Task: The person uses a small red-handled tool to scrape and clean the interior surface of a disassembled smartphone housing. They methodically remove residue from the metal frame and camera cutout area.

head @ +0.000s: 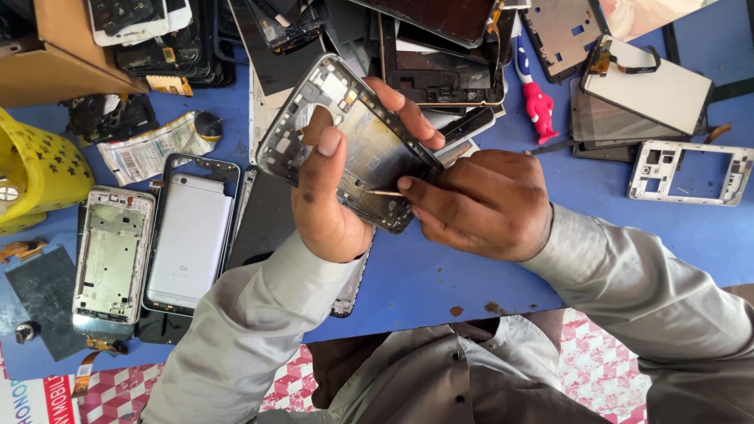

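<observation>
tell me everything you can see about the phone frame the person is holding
The phone frame is a dark, metallic-looking mid-frame, stripped, with cut-outs and small components at its upper end. It is held tilted above the blue table. The left hand grips it, thumb across its inner face, fingers behind. The right hand presses a thin pointed tool against its lower part.

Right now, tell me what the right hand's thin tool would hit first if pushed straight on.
Probably the left hand: the right hand aims its thin tool leftward across the phone frame, toward that thumb's base.
</observation>
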